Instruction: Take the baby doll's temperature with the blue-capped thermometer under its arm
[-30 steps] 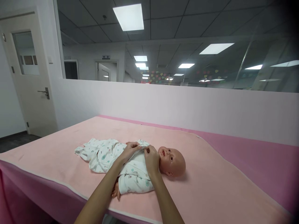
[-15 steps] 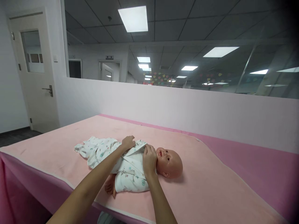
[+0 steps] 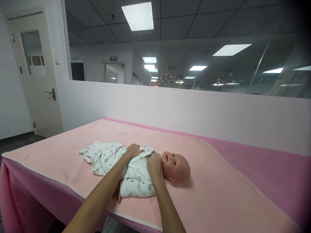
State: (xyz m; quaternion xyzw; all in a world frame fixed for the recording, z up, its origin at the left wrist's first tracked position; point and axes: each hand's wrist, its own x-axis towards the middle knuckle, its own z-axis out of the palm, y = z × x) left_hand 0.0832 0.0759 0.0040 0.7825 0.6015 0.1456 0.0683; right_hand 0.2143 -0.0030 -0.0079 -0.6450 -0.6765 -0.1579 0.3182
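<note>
Mat (image 3: 225,194) frt edge nr doll (image 3: 178,168) | L hand (image 3: 133,150): grip unclr | R hand (image 3: 155,164): gripping romper (image 3: 138,181)

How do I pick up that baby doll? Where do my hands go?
I'd take the baby doll from the near side: one palm under its round head, the other under the middle of its printed outfit. It lies on its back, stretched left to right, with one long side toward you.

White wall (image 3: 194,111), window (image 3: 179,30) above; ceiling lights (image 3: 139,16) beyond; cream door (image 3: 40,94) left; dark floor (image 3: 20,142).
</note>
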